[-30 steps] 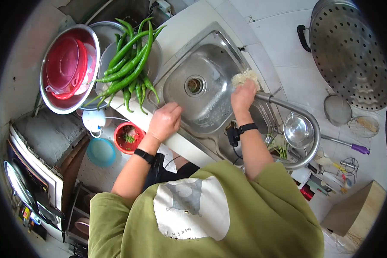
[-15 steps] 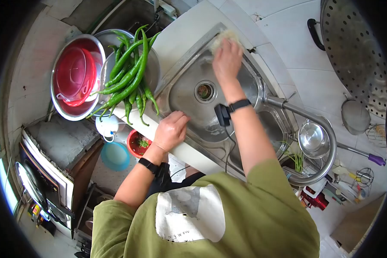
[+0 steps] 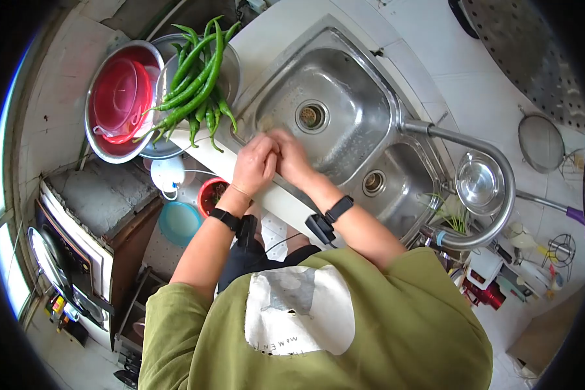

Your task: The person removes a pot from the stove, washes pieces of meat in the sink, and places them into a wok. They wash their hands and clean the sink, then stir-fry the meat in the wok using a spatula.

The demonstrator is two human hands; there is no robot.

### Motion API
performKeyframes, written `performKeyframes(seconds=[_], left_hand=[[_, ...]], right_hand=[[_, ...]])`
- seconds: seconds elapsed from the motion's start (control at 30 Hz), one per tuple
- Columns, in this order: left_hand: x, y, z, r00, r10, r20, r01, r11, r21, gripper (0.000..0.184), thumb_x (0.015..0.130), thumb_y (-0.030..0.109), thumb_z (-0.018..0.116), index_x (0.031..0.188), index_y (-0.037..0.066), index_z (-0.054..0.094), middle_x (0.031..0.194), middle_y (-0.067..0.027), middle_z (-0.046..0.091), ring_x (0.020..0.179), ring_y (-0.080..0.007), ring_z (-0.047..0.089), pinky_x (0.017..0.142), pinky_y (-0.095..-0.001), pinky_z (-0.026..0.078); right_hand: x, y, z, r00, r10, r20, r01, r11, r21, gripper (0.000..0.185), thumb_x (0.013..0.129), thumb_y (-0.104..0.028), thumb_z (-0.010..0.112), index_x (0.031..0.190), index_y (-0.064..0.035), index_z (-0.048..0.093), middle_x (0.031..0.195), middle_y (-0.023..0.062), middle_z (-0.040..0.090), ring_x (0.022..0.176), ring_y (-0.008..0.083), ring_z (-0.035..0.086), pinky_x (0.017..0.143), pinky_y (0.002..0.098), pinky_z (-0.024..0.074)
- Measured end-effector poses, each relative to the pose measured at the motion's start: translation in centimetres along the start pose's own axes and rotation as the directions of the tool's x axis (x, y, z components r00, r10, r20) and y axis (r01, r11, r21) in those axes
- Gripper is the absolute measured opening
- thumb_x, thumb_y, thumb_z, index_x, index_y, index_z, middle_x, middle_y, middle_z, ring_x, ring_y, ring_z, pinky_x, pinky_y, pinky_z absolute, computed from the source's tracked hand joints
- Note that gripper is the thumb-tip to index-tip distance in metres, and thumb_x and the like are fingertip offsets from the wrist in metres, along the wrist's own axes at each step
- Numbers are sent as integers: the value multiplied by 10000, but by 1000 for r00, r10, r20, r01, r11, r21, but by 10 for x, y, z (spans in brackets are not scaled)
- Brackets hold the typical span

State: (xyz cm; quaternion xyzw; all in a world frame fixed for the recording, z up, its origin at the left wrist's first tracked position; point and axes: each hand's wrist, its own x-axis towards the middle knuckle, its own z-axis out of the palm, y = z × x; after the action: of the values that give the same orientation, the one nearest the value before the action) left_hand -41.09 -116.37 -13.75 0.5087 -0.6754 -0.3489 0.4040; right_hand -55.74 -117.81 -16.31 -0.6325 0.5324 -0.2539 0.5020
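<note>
My left hand (image 3: 254,162) and my right hand (image 3: 290,158) meet over the front edge of the steel sink (image 3: 364,71), both with fingers closed. A blurred, pale fibrous scrubber (image 3: 265,121) shows just beyond my right fingers, mostly hidden by them. Whether my left fingers also grip something cannot be made out. The large basin lies beyond my hands, wet, with its drain (image 3: 312,116) open to view. To the left of my hands, long green chili peppers (image 3: 198,91) lie heaped on a metal bowl (image 3: 231,68).
A curved faucet (image 3: 504,166) arches at the right. Red plastic baskets (image 3: 118,97) sit in a steel basin (image 3: 92,84) at the left. Below the counter stand a red bowl (image 3: 205,198) and a blue basin (image 3: 179,223). A strainer (image 3: 541,143) hangs on the wall.
My right hand has come from the sink's far corner back to my left hand, bringing the pale scrubber. My left hand has stayed near the front edge. The view has shifted slightly.
</note>
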Motion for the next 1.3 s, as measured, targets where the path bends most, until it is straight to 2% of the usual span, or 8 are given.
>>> performKeyframes(seconds=[0.2, 0.33, 0.4, 0.53, 0.67, 1.0, 1.13, 1.3], left_hand=[[4, 10, 7, 996, -83, 43, 76, 988, 133, 69, 853, 15, 584, 917, 22, 612, 869, -183, 605, 796, -413, 620, 709, -469, 519], [18, 2, 69, 974, -214, -67, 216, 976, 20, 153, 943, 123, 589, 1025, 4, 641, 968, -179, 671, 920, -359, 668, 815, -445, 533], [25, -8, 110, 688, -703, 181, 694, 565, -446, 291, 1042, 273, 562, 1270, 107, 632, 1150, -86, 686, 1041, -260, 654, 908, -428, 532], [61, 13, 144, 508, -450, 734, 711, -263, -653, 505, 1087, 469, 461, 1477, 152, 507, 1320, -51, 615, 1198, -219, 577, 1047, -395, 470], [46, 39, 176, 631, -532, 564, 561, -190, -806, 474, 1095, 429, 455, 1453, 127, 528, 1357, -45, 612, 1202, -214, 583, 1052, -386, 470], [46, 59, 172, 644, -495, 583, 575, -189, -796, 454, 1111, 390, 426, 1471, 129, 519, 1417, -32, 582, 1279, -205, 545, 1103, -394, 440], [15, -35, 220, 811, -331, 483, 319, -441, -839, 444, 1092, 398, 481, 1436, 122, 535, 1335, -49, 605, 1192, -217, 577, 1019, -393, 496], [45, 50, 172, 581, -590, 561, 576, -188, -795, 421, 1114, 416, 429, 1400, 139, 563, 1323, -42, 619, 1176, -213, 581, 1029, -406, 488]], right_hand=[[-62, 61, -83, 890, 442, 111, -175, 557, -812, 235, 834, -148, 588, 952, -61, 773, 1043, 229, 729, 988, 421, 697, 893, 493, 563], [-52, 47, -80, 890, 415, -190, -439, 664, -605, 227, 870, -160, 579, 961, -85, 773, 1003, 213, 737, 955, 421, 700, 844, 497, 558], [-51, 36, -86, 814, 358, -458, -473, 866, -163, 228, 916, -225, 589, 964, -84, 762, 970, 208, 735, 896, 423, 697, 779, 504, 542], [-49, 27, -67, 877, 243, -414, -269, 963, -4, 624, 1028, -440, 540, 1499, -34, 499, 1541, 237, 465, 1437, 316, 450, 1173, 391, 356], [-15, 43, -97, 845, 360, -395, -293, 930, 222, 765, 1061, -577, 347, 1615, -52, 305, 1692, 252, 176, 1588, 359, 129, 1283, 426, 152], [-13, 65, -100, 873, 277, -401, -194, 952, 235, 632, 1103, -422, 357, 1553, 22, 367, 1610, 271, 356, 1532, 430, 255, 1270, 487, 198], [-51, 27, -63, 923, -118, -366, 70, 987, -142, 562, 1104, -325, 360, 1560, -1, 311, 1640, 281, 260, 1521, 476, 228, 1247, 523, 233], [-25, 55, -77, 877, 298, -377, -277, 955, 110, 678, 1100, -485, 306, 1504, 50, 401, 1590, 306, 347, 1518, 413, 263, 1248, 459, 225]])
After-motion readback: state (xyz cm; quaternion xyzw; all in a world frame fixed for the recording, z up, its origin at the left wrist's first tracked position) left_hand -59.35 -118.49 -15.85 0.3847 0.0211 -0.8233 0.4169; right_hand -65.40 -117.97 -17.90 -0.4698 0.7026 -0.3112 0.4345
